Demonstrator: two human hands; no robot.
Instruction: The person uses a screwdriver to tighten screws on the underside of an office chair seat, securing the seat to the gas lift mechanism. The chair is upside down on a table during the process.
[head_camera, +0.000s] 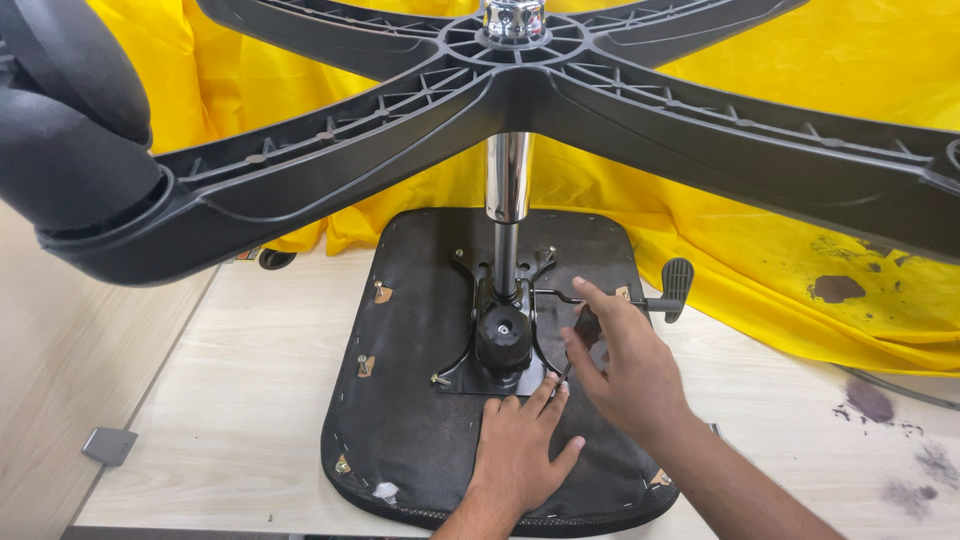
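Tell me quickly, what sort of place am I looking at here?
Likely a furniture repair or assembly workshop. An upturned office chair lies on a wooden bench, its seat down and star base up, with a stained yellow sheet behind it.

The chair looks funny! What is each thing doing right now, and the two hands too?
Chair seat: upside down, flat on the table.
Wheel base: up in the air, legs spread.
Chrome post: upright, joined to the seat plate.
Lever: sticks out sideways.
Left hand: flat, pressing the seat.
Right hand: fingers at the plate, gripping a small dark tool.
Yellow cloth: crumpled, stained.
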